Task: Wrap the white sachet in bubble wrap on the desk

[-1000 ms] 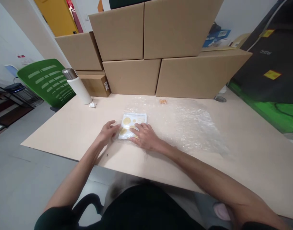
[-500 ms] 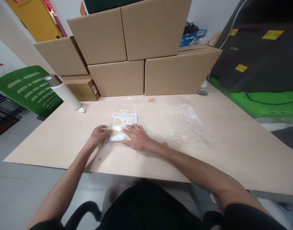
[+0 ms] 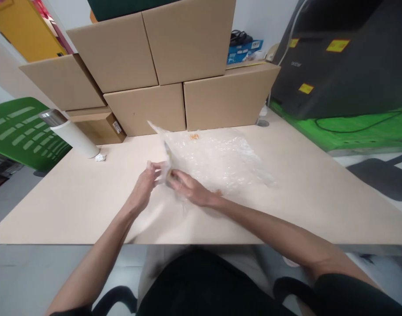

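Note:
A sheet of clear bubble wrap (image 3: pixel 217 158) lies spread over the table, its left end lifted upright together with a flat patterned packet (image 3: pixel 168 160). My left hand (image 3: pixel 148 180) presses against the outer left side of the raised wrap, fingers closed on it. On the other side, my right hand (image 3: pixel 189 188) grips the packet's lower edge with curled fingers. The packet stands nearly on edge, mostly hidden by wrap and fingers, and is blurred by motion.
Brown cardboard boxes (image 3: pixel 144 112) are stacked along the table's back edge. A white flask (image 3: pixel 76 138) stands at the left beside a crumpled scrap (image 3: pixel 101 157). Beyond the table are a green chair (image 3: pixel 19 131) and a large dark case (image 3: pixel 325 79) at the right.
The packet was flat under my hands; now it is tipped up on edge with the wrap's left end raised. My left hand has moved right and up. The view has shifted slightly.

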Tool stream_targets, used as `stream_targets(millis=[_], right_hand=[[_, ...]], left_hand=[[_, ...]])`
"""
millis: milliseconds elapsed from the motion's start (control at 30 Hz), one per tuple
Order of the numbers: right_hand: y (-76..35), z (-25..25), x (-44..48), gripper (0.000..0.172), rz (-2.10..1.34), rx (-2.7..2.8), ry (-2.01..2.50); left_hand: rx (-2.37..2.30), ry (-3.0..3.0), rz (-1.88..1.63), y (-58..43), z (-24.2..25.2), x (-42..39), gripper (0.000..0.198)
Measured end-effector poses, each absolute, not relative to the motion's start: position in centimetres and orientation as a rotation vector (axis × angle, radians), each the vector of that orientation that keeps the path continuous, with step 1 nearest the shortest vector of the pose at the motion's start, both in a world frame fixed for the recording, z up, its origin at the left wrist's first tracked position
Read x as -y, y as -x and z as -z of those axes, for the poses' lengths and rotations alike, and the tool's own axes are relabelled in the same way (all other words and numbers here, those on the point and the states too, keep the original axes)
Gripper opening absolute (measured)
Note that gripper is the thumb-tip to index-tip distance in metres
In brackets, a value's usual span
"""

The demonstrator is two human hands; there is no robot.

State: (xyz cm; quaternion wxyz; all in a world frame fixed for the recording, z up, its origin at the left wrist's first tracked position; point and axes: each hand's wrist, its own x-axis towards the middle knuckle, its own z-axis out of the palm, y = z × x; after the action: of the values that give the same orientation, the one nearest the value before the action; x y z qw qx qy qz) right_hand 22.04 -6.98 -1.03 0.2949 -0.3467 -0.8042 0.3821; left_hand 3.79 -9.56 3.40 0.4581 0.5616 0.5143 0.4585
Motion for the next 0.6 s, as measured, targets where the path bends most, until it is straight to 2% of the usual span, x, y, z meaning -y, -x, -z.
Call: stream_targets(millis=[100,167,267,367,467,600], right_hand=[[-24.1,0.8,6.9,0.053,-1.535,1.627,0.887],[-25.5,0.9,6.9,0.055,-1.727,1.329,0.939],[-27.8,1.2,7.0,0.055,-1.819,1.058,1.003],[-30.3,1.3,7.2,0.048,-1.820,1.076,0.998],[-32.7,0.9,7.2,0.041,-1.558,1.488,1.150],[-33.6,0.3,6.2,0.037,-0.688,1.991,1.282]], left_hand=[[-1.235,-1.690,-0.989,-6.4,-3.6,9.0,0.078],[-1.261,-1.928,-0.859,-8.2,-3.1,8.5,0.074],[-1.317,-2.185,-0.586,-10.5,-1.6,7.7,0.062],[-1.379,-2.348,-0.349,-12.1,0.1,7.1,0.058],[-1.452,-2.463,-0.232,-12.9,1.2,6.9,0.056],[-1.463,-2.571,-0.217,-13.3,1.8,6.9,0.053]])
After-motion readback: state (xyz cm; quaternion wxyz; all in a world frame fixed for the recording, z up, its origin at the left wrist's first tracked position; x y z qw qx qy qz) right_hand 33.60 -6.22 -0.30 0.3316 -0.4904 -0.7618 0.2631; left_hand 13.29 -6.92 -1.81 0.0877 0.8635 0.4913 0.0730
